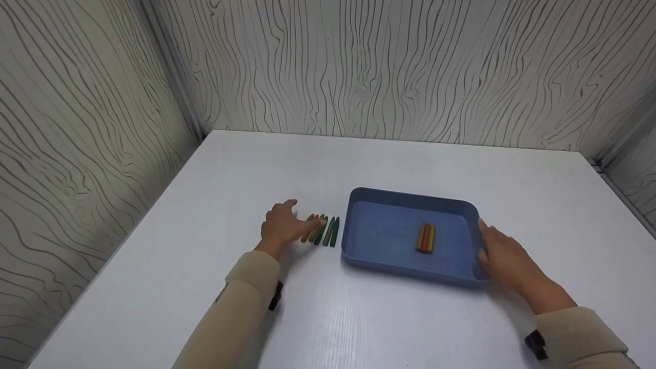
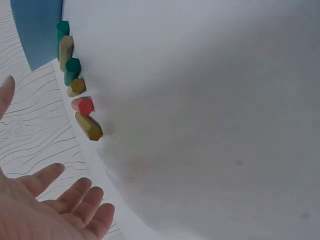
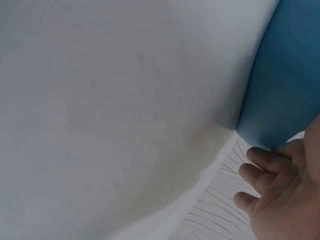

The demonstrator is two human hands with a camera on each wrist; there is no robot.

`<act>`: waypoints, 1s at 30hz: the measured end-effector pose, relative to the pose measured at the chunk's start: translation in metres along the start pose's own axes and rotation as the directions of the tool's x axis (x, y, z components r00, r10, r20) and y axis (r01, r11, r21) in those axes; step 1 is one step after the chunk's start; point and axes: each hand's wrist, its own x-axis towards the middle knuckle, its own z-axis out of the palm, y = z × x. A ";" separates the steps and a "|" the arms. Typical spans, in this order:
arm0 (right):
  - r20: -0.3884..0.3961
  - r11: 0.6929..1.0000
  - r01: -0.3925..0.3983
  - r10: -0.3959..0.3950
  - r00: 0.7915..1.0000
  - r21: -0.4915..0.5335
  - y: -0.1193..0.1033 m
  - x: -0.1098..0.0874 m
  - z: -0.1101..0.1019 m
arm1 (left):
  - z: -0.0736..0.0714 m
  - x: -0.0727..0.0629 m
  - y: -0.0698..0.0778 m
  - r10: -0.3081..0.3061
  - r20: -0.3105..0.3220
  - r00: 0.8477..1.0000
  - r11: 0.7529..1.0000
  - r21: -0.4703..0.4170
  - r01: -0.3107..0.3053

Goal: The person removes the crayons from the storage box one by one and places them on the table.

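Observation:
A row of loose crayons (image 2: 72, 70), green, tan, yellow and red, lies on the white table left of the blue tray (image 1: 389, 266). My left hand (image 1: 284, 224) is spread over the left end of that row, its thumb overlapping the crayons in the head view. In the left wrist view its fingers (image 2: 85, 205) are extended and apart, with nothing between them. At the tray's right wall is my right hand (image 1: 505, 253), fingers relaxed and its thumb at the rim. In the right wrist view the fingertips (image 3: 260, 155) are beside the tray's outer wall.
Inside the tray, right of its middle, lies a small bundle of orange, red and yellow crayons (image 1: 426, 238) side by side. The white table (image 1: 328, 328) extends around the tray, up to wood-patterned panels (image 1: 359, 72) at the back and left.

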 end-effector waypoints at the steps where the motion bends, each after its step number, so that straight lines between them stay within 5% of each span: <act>1: 0.000 1.000 -0.001 0.001 1.000 -0.001 0.000 0.000 0.000 | 0.000 0.000 0.001 0.000 -0.002 1.000 1.000 -0.004 -0.001; 15: -0.001 1.000 -0.002 0.002 1.000 0.018 0.002 0.000 0.001 | 0.002 0.002 0.042 0.078 -0.050 0.996 0.997 -0.008 -0.078; 23: -0.007 1.000 0.014 -0.014 1.000 0.002 0.001 -0.003 0.002 | 0.015 -0.002 0.071 0.160 -0.062 0.985 0.987 0.009 -0.160; 30: -0.011 1.000 0.009 -0.009 1.000 0.006 0.001 -0.002 0.001 | 0.031 -0.005 0.093 0.169 -0.049 0.984 0.986 0.002 -0.169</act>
